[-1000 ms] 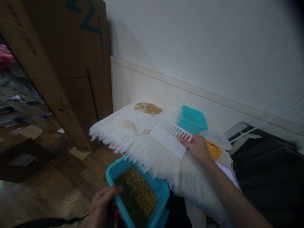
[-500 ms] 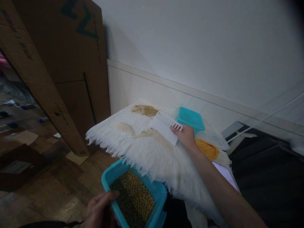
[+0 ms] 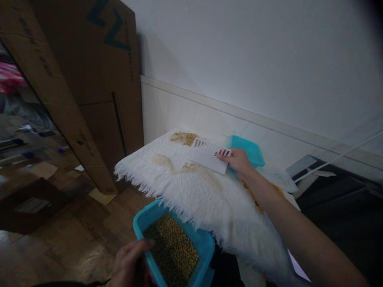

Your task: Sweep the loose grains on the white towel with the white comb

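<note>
My left hand point(image 3: 131, 259) grips the near left rim of a teal plastic basin point(image 3: 140, 223), its thumb over the edge. Yellowish soybeans point(image 3: 176, 243) cover the bottom. Pinched in my right hand point(image 3: 239, 161) is a flat white plastic scraper point(image 3: 206, 159) with a row of slots along its upper edge. It sits low over a white fringed cloth point(image 3: 191, 195); whether it touches the cloth I cannot tell. At its far left end lies a small pile of soybeans point(image 3: 190, 138). Fine pale grains point(image 3: 163, 160) are spread in patches nearer the fringe.
A second teal basin point(image 3: 254, 153) stands behind my right hand against the white wall point(image 3: 239, 59). Tall cardboard boxes point(image 3: 98, 79) rise at the left. A black object point(image 3: 344, 223) fills the right side. Scraps and a box point(image 3: 32, 207) lie on the wooden floor.
The view has shifted slightly. The scraper has turned to lie more level across the view and its left end is closer to the soybean pile. My left hand keeps its grip.
</note>
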`<state>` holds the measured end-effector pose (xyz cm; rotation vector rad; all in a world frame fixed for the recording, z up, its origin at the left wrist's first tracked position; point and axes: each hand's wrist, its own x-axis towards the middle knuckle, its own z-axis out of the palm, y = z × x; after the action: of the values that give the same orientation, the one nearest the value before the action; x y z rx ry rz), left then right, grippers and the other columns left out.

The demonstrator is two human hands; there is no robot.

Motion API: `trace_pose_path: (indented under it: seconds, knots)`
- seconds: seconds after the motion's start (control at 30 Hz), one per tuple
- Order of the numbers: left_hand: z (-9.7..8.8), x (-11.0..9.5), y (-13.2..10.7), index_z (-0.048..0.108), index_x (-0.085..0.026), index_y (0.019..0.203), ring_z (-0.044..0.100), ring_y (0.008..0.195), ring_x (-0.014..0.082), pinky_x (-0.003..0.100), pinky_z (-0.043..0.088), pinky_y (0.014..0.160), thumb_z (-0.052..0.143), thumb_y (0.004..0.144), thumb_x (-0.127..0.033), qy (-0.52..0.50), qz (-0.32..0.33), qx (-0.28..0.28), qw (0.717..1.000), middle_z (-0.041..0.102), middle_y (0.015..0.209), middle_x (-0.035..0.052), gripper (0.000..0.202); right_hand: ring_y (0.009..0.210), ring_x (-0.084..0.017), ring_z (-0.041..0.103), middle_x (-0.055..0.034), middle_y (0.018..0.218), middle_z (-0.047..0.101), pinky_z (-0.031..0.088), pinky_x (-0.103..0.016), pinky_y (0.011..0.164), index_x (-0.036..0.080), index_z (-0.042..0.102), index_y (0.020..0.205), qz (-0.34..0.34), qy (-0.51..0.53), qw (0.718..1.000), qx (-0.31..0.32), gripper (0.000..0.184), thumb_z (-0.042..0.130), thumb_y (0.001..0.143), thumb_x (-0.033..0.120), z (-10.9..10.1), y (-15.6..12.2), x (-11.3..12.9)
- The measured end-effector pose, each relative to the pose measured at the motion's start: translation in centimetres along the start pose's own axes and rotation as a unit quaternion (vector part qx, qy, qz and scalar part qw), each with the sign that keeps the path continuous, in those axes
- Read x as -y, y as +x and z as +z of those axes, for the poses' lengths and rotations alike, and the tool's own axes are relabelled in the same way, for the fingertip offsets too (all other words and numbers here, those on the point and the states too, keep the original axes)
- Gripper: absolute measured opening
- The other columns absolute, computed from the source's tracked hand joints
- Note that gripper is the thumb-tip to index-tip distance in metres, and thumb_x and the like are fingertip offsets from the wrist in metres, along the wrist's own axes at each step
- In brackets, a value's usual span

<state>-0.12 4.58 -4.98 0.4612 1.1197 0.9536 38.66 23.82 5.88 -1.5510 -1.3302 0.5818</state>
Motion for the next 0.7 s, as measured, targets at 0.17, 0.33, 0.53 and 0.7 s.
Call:
trace_pose_path:
  seconds: [0.17, 0.33, 0.53, 0.7]
  knots:
    - [0.8, -0.3, 0.1, 0.061, -0.025, 0.039, 0.044, 0.026, 0.0125, 0.025, 0.033, 0.03, 0.091, 0.056, -0.055, 0.021, -0.002, -0.06, 0.998, 0.054, 0.033, 0.0031, 0.045, 0.074, -0.027, 0.079, -0.0077, 0.083, 0.089, 0.056, -0.033, 0.064, 0.019, 0.089, 0.083, 0.01, -0.007, 1.0, 0.025, 0.054, 0.102, 0.055, 0.063, 0.7, 0.1, 0.6]
    - [1.3, -0.4, 0.0, 0.058, -0.026, 0.037, 0.04, 0.024, 0.0121, 0.025, 0.029, 0.028, 0.087, 0.054, -0.056, 0.028, 0.0, -0.08, 0.996, 0.05, 0.03, 0.0031, 0.045, 0.075, -0.027, 0.079, -0.0071, 0.084, 0.089, 0.057, -0.032, 0.066, 0.019, 0.09, 0.083, 0.006, -0.008, 0.998, 0.066, 0.057, 0.104, 0.052, 0.065, 0.7, -0.2, 1.4]
    - [0.8, -0.3, -0.4, 0.066, -0.023, 0.042, 0.048, 0.028, 0.0133, 0.024, 0.033, 0.031, 0.09, 0.063, -0.053, 0.013, 0.02, -0.058, 0.998, 0.061, 0.037, 0.0072, 0.044, 0.08, -0.027, 0.081, -0.0075, 0.085, 0.089, 0.061, -0.036, 0.075, 0.021, 0.091, 0.082, -0.013, -0.01, 0.994, 0.112, 0.051, 0.103, 0.055, 0.063, 0.2, -0.4, 2.6]
    - [0.5, -0.1, -0.1, 0.066, -0.023, 0.041, 0.045, 0.027, 0.0129, 0.024, 0.032, 0.031, 0.089, 0.065, -0.057, 0.019, 0.018, -0.044, 0.999, 0.06, 0.035, 0.0086, 0.047, 0.083, -0.03, 0.082, -0.0053, 0.082, 0.088, 0.063, -0.037, 0.076, 0.025, 0.09, 0.078, -0.024, -0.029, 0.99, 0.137, 0.049, 0.102, 0.056, 0.066, -0.4, -0.8, 3.6]
